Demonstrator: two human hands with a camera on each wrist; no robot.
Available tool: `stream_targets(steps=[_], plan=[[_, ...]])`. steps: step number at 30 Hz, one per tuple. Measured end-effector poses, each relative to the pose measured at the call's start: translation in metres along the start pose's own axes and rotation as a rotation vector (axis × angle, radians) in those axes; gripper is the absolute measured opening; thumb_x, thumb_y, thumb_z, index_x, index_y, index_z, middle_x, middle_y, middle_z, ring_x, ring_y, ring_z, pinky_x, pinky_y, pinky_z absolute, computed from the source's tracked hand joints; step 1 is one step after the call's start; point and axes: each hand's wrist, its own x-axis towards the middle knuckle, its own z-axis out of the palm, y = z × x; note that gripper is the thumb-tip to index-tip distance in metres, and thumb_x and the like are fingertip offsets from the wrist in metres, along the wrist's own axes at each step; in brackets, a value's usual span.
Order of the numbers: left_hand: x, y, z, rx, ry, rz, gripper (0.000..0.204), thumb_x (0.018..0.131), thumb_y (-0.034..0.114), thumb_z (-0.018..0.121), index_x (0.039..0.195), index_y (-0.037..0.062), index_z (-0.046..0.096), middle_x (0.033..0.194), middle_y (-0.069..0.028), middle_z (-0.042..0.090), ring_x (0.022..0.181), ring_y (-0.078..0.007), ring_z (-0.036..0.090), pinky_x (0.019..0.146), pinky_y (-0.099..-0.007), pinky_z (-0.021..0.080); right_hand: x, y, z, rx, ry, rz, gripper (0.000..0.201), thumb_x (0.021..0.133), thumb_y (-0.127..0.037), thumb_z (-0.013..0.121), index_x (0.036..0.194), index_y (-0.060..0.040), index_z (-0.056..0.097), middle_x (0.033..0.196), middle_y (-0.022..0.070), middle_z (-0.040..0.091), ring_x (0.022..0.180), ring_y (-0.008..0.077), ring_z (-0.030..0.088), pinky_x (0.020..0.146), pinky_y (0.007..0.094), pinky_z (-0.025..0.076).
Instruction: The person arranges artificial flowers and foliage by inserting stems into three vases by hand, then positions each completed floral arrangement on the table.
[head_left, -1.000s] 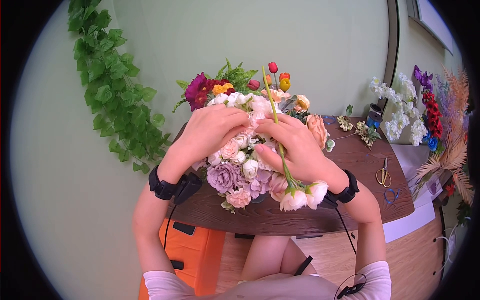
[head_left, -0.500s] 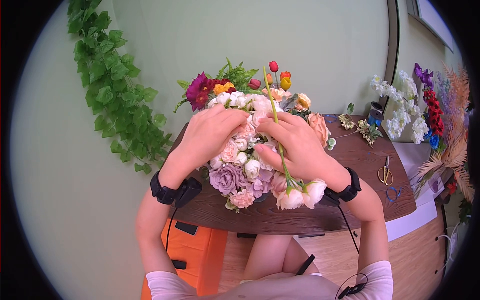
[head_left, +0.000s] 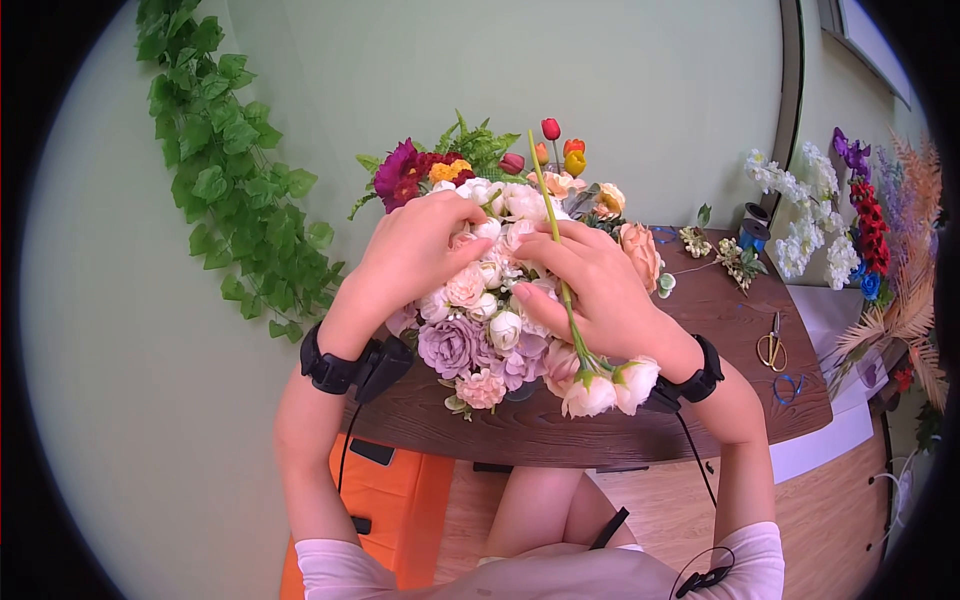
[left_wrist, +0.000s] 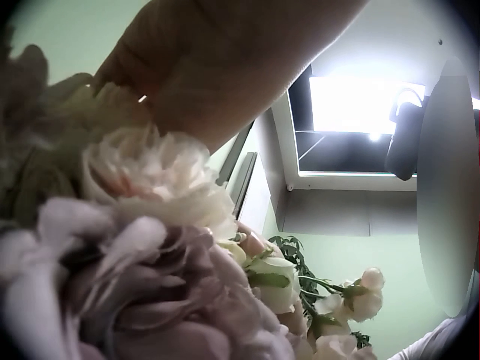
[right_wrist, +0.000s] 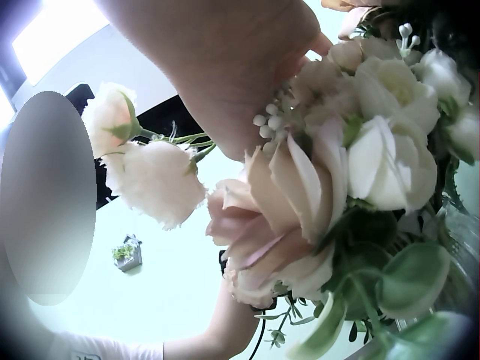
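A full bouquet of artificial flowers [head_left: 490, 300] stands over the dark table, with white, pale pink and mauve blooms. My left hand [head_left: 410, 250] reaches over its upper left side, index finger and thumb around a white flower [head_left: 487, 229]; its other fingertips are hidden. On the right side, my right hand [head_left: 600, 290] holds a green stem [head_left: 556, 225] between its fingers, fingertips in among the blooms. That stem's pale pink roses [head_left: 590, 395] hang down by the wrist. In the left wrist view, a mauve rose [left_wrist: 157, 300] fills the foreground.
Behind the bouquet rise red and yellow tulips [head_left: 574, 162], ferns and a magenta flower [head_left: 397, 175]. Scissors [head_left: 772, 342], blue wire [head_left: 787, 389] and spools [head_left: 753, 232] lie on the table's [head_left: 740, 335] right side. Tall flowers stand beyond; an ivy garland [head_left: 225, 180] hangs left.
My left finger and thumb have parted from their closer pose, moving slightly up and left so a white flower shows between them. The right hand keeps its hold on the stem, nearly unmoved.
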Motion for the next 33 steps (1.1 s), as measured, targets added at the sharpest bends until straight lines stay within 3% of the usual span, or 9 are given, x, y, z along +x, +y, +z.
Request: stream_targets(steps=[7, 15, 19, 21, 22, 24, 27, 30, 33], plan=[[0.006, 0.009, 0.006, 0.181, -0.008, -0.101, 0.013, 0.076, 0.014, 0.062, 0.081, 0.0032, 0.058, 0.074, -0.0087, 0.055, 0.067, -0.0251, 0.056, 0.062, -0.0345, 0.045, 0.0, 0.001, 0.0, -0.006, -0.008, -0.005, 0.024, 0.079, -0.026, 0.059, 0.091, -0.0056, 0.057, 0.079, 0.0091, 0.06, 0.085, 0.0271, 0.055, 0.069, 0.0379, 0.04], [-0.003, 0.016, 0.007, 0.113, 0.127, 0.056, 0.006, 0.081, 0.007, 0.056, 0.082, 0.0028, 0.052, 0.102, -0.0075, 0.053, 0.079, -0.0275, 0.057, 0.067, -0.0367, 0.045, 0.0, 0.001, 0.001, 0.017, -0.012, 0.027, 0.024, 0.079, -0.027, 0.059, 0.091, -0.0062, 0.058, 0.081, 0.0094, 0.061, 0.089, 0.0274, 0.055, 0.073, 0.0384, 0.04], [-0.002, 0.014, 0.007, 0.121, 0.155, 0.189, 0.006, 0.082, 0.006, 0.054, 0.085, 0.0026, 0.051, 0.098, -0.0079, 0.055, 0.083, -0.0296, 0.055, 0.068, -0.0366, 0.045, 0.0, 0.002, 0.002, 0.042, -0.037, 0.039, 0.024, 0.079, -0.027, 0.059, 0.091, -0.0063, 0.058, 0.084, 0.0097, 0.061, 0.093, 0.0282, 0.054, 0.076, 0.0392, 0.04], [-0.003, 0.013, 0.001, 0.117, -0.01, 0.117, 0.008, 0.084, 0.007, 0.052, 0.091, 0.002, 0.053, 0.098, -0.0092, 0.058, 0.085, -0.0279, 0.056, 0.073, -0.0341, 0.045, -0.001, 0.001, 0.0, 0.054, -0.062, 0.049, 0.025, 0.079, -0.027, 0.059, 0.093, -0.0061, 0.058, 0.087, 0.01, 0.061, 0.095, 0.0289, 0.054, 0.077, 0.0397, 0.04], [-0.005, 0.012, 0.0, 0.117, -0.007, 0.114, 0.008, 0.084, 0.007, 0.052, 0.091, 0.002, 0.053, 0.098, -0.0092, 0.058, 0.085, -0.0279, 0.056, 0.073, -0.0341, 0.045, -0.002, 0.0, 0.0, 0.093, -0.021, 0.059, 0.025, 0.079, -0.025, 0.059, 0.095, -0.0055, 0.058, 0.09, 0.0117, 0.061, 0.096, 0.03, 0.053, 0.079, 0.0399, 0.04], [-0.011, 0.006, -0.002, -0.166, 0.139, 0.042, 0.015, 0.09, 0.012, 0.047, 0.097, 0.0012, 0.054, 0.099, -0.01, 0.06, 0.091, -0.0212, 0.056, 0.08, -0.0302, 0.044, -0.003, -0.002, -0.002, 0.134, 0.019, 0.06, 0.026, 0.08, -0.023, 0.06, 0.098, -0.005, 0.058, 0.094, 0.0134, 0.06, 0.097, 0.0312, 0.053, 0.081, 0.0401, 0.04], [-0.026, -0.013, -0.011, -0.33, 0.295, -0.022, 0.024, 0.094, 0.017, 0.041, 0.104, -0.0005, 0.055, 0.103, -0.0093, 0.06, 0.097, -0.0166, 0.055, 0.088, -0.0286, 0.04, -0.009, -0.004, -0.007, 0.287, 0.096, 0.127, 0.029, 0.08, -0.018, 0.06, 0.104, -0.0033, 0.057, 0.104, 0.0167, 0.059, 0.103, 0.0328, 0.052, 0.087, 0.0402, 0.039], [-0.046, -0.041, -0.003, -0.394, 0.323, -0.121, 0.033, 0.097, 0.024, 0.035, 0.107, -0.0009, 0.054, 0.109, -0.0092, 0.058, 0.106, -0.0163, 0.051, 0.095, -0.0299, 0.036, -0.017, -0.01, -0.017, 0.24, 0.133, 0.104, 0.028, 0.079, -0.013, 0.058, 0.105, -0.0006, 0.056, 0.114, 0.0173, 0.057, 0.111, 0.0322, 0.05, 0.094, 0.0411, 0.037], [-0.067, -0.073, 0.025, -0.482, 0.352, -0.169, 0.038, 0.098, 0.028, 0.03, 0.114, 0.0006, 0.05, 0.114, -0.009, 0.054, 0.111, -0.0171, 0.047, 0.097, -0.0304, 0.033, -0.031, -0.016, -0.022, 0.184, 0.146, 0.066, 0.028, 0.079, -0.011, 0.057, 0.105, 0.0, 0.056, 0.114, 0.0173, 0.057, 0.11, 0.0333, 0.05, 0.094, 0.0419, 0.037]])
